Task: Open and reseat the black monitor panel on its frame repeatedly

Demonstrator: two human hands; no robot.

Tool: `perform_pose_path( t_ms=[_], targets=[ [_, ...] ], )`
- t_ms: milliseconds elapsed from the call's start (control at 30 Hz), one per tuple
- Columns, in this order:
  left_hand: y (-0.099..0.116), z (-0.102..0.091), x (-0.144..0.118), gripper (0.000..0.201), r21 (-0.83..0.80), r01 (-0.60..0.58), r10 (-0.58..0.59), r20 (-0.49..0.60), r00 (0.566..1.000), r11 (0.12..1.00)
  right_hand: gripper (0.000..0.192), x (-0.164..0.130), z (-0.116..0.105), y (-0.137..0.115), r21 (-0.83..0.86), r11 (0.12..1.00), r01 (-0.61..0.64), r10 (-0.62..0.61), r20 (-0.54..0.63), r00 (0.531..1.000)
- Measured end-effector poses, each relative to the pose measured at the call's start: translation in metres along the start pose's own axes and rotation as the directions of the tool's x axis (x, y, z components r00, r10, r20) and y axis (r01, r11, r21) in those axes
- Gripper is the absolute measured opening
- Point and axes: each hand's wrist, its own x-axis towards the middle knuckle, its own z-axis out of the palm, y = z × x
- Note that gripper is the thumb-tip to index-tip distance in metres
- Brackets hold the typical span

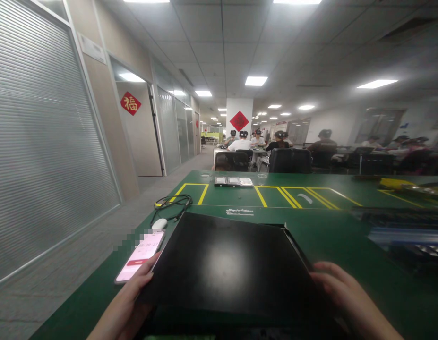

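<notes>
A flat black metal cover (233, 264) with a glossy reflection fills the lower middle of the head view, tilted over the green table. My left hand (135, 288) grips its left edge, thumb on the top side and the other fingers mostly hidden. On the opposite side, my right hand (334, 281) has its fingers closed at the right edge, slightly blurred. Below the cover's near edge is a dark gap, with a strip of green (179, 337) at the very bottom. A raised dark rim (291, 238) shows along the cover's far right side.
Left of the cover lie a lit phone (141, 257), a white mouse (159, 224) and a coiled black cable (174, 203). Several hard drives (233, 181) sit at the table's far edge. Blurred dark parts (410, 236) lie at right. People sit at tables beyond.
</notes>
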Motion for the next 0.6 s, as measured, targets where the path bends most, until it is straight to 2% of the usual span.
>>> perform_pose_path(
  t_ms=[200,400,600],
  targets=[
    [-0.0054,-0.0068,0.0089,0.069,0.014,0.029,-0.029,-0.012,0.999,0.999,0.047,0.0010,-0.0004,-0.0007,0.006,1.000,-0.019,0.019,-0.026,0.999],
    [-0.0069,-0.0037,0.0090,0.067,0.020,0.028,-0.029,0.025,0.999,0.999,0.046,-0.0008,0.0030,0.0005,0.039,0.999,-0.034,0.035,-0.032,0.999],
    [-0.0053,0.0023,0.0029,0.064,0.087,0.037,-0.038,0.018,0.999,0.996,0.040,0.0003,0.0022,0.0031,0.060,0.997,-0.045,0.046,-0.015,0.999]
  ],
)
